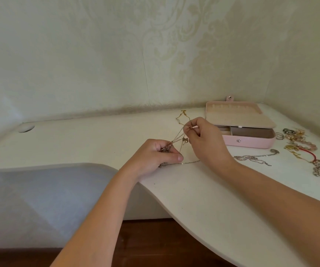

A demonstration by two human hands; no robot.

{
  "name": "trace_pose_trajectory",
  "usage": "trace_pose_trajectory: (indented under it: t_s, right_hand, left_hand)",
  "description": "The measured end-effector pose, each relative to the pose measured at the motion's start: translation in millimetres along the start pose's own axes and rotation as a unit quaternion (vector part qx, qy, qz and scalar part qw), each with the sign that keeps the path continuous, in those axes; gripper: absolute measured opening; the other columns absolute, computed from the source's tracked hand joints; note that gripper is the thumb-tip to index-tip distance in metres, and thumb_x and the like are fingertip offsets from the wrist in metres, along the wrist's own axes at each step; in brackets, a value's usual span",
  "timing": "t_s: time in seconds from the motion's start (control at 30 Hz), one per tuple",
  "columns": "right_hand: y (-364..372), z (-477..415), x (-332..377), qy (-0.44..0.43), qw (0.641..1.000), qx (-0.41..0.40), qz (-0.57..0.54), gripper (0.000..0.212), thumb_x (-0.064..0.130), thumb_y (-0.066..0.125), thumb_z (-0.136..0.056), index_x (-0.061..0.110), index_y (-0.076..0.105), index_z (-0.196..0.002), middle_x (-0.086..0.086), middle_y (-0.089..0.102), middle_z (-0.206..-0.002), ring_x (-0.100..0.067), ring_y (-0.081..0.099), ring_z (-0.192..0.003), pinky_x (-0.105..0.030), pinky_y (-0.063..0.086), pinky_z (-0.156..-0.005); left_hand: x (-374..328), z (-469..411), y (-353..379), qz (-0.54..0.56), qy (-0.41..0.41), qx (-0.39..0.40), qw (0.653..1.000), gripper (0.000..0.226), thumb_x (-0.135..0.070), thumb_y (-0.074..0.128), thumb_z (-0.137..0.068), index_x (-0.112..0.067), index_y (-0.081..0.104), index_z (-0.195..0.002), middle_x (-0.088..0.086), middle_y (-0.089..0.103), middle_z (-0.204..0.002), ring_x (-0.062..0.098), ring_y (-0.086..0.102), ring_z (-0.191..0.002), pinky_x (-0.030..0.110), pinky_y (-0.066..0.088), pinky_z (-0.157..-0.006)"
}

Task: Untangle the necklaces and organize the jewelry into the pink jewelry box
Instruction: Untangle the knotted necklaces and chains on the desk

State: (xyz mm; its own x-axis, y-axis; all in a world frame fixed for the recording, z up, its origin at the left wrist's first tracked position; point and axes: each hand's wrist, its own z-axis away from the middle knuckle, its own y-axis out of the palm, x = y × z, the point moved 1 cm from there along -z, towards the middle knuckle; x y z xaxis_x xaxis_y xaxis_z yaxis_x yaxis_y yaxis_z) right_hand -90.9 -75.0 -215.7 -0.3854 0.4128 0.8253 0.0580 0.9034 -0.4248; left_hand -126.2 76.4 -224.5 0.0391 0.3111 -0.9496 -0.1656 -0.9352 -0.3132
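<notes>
White tabletop [97,143]: left hand [155,157] and right hand [205,139] each pinched tangled chains [177,137]; box [251,142] lay open at two o'clock.

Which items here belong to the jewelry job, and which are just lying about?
Job: tangled necklaces, held by left hand and right hand; pink jewelry box; silver chain; gold chain; pile of rings and bracelets.
Lying about: grey cushion; desk hole.

jewelry box [251,140] on desk [203,199] — loose jewelry [299,140] right, tangled necklaces [182,139] left
</notes>
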Motion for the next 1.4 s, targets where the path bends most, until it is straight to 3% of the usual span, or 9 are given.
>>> trace_pose_trajectory:
  t_s: [0.13, 0.23, 0.3, 0.43, 0.63, 0.87, 1.1, 1.23, 1.4]
  right_hand:
    - [-3.9, -4.5, 2.2, 0.049, 0.998, 0.030, -0.014, 0.009, 0.015, 0.053, -0.095, 0.015, 0.059, -0.088, 0.007, 0.053, -0.053, -0.002, 0.045, -0.042, -0.018, 0.032, -0.044]
    - [-12.3, -7.6, -0.4, 0.135, 0.978, 0.129, -0.096, 0.013, 0.021, 0.056, -0.095, 0.014, 0.064, -0.088, 0.007, 0.042, -0.039, -0.006, 0.030, -0.031, -0.016, 0.025, -0.036]
    - [-14.2, -5.3, 0.2, 0.141, 0.968, 0.179, -0.102, 0.019, 0.027, 0.056, -0.095, 0.012, 0.066, -0.089, 0.006, 0.038, -0.037, -0.008, 0.028, -0.031, -0.016, 0.024, -0.037]
    - [-11.1, -0.8, 6.2, 0.130, 0.959, 0.209, -0.139, 0.021, 0.029, 0.058, -0.093, 0.014, 0.067, -0.082, 0.004, 0.035, -0.037, -0.011, 0.025, -0.034, -0.018, 0.020, -0.037]
    - [-11.4, 1.8, 9.0, 0.136, 0.958, 0.198, -0.155, 0.016, 0.028, 0.066, -0.088, 0.023, 0.072, -0.074, 0.001, 0.033, -0.036, -0.015, 0.023, -0.037, -0.018, 0.020, -0.036]
    - [-11.6, 2.4, 9.1, 0.144, 0.963, 0.184, -0.138, 0.029, 0.036, 0.064, -0.088, 0.010, 0.067, -0.078, 0.001, 0.036, -0.036, -0.013, 0.024, -0.033, -0.019, 0.020, -0.037]
    - [-9.2, 5.5, 12.0, 0.147, 0.959, 0.203, -0.129, 0.030, 0.034, 0.064, -0.089, 0.011, 0.064, -0.071, 0.002, 0.036, -0.037, -0.011, 0.024, -0.035, -0.018, 0.020, -0.036]
    - [-7.7, 7.0, 14.0, 0.144, 0.959, 0.206, -0.130, 0.031, 0.032, 0.064, -0.089, 0.011, 0.061, -0.066, 0.003, 0.036, -0.035, -0.010, 0.024, -0.034, -0.019, 0.019, -0.037]
    - [-7.8, 6.9, 13.5, 0.153, 0.958, 0.206, -0.132, 0.029, 0.032, 0.065, -0.089, 0.010, 0.063, -0.069, 0.003, 0.035, -0.035, -0.011, 0.023, -0.035, -0.019, 0.018, -0.037]
  left_hand:
    - [0.6, -0.8, 0.3, 0.003, 0.000, -0.007, 1.000, 0.009, -0.014, 0.076, -0.079, -0.016, 0.071, -0.072, -0.001, 0.061, -0.062, 0.009, 0.048, -0.057, 0.019, 0.036, -0.059]
    - [0.5, -0.5, 1.2, 0.018, 0.011, -0.032, 0.999, 0.012, -0.026, 0.080, -0.076, -0.026, 0.075, -0.087, 0.018, 0.068, -0.092, 0.020, 0.054, -0.079, 0.032, 0.041, -0.077]
    - [1.2, -0.7, 1.2, 0.016, 0.025, -0.045, 0.999, 0.021, -0.027, 0.078, -0.077, -0.031, 0.072, -0.096, 0.009, 0.069, -0.109, 0.016, 0.060, -0.090, 0.031, 0.044, -0.086]
    - [-1.3, 2.1, 1.4, 0.037, 0.033, -0.055, 0.997, 0.012, -0.019, 0.074, -0.079, -0.023, 0.073, -0.091, -0.003, 0.074, -0.094, -0.001, 0.065, -0.073, 0.016, 0.045, -0.074]
    - [0.8, 3.6, 1.1, 0.069, 0.025, -0.051, 0.996, 0.013, -0.030, 0.076, -0.064, -0.022, 0.077, -0.074, 0.002, 0.075, -0.086, 0.012, 0.067, -0.086, 0.030, 0.048, -0.091]
    - [0.2, 1.5, 1.3, 0.080, 0.011, -0.031, 0.996, 0.004, -0.007, 0.070, -0.082, -0.009, 0.071, -0.085, -0.012, 0.070, -0.068, -0.006, 0.060, -0.060, 0.006, 0.040, -0.059]
    - [2.3, 0.2, 0.0, 0.097, 0.014, -0.032, 0.995, 0.025, -0.022, 0.075, -0.066, -0.013, 0.074, -0.089, 0.001, 0.075, -0.088, 0.007, 0.068, -0.086, 0.017, 0.050, -0.084]
    - [-0.5, 1.4, 1.7, 0.083, 0.013, -0.036, 0.996, 0.015, -0.014, 0.075, -0.074, -0.012, 0.074, -0.088, -0.003, 0.073, -0.080, 0.000, 0.063, -0.067, 0.010, 0.044, -0.063]
    - [0.7, 0.8, 0.9, 0.069, 0.009, -0.053, 0.996, 0.025, -0.021, 0.079, -0.068, -0.013, 0.074, -0.091, 0.005, 0.074, -0.094, 0.013, 0.066, -0.088, 0.031, 0.049, -0.089]
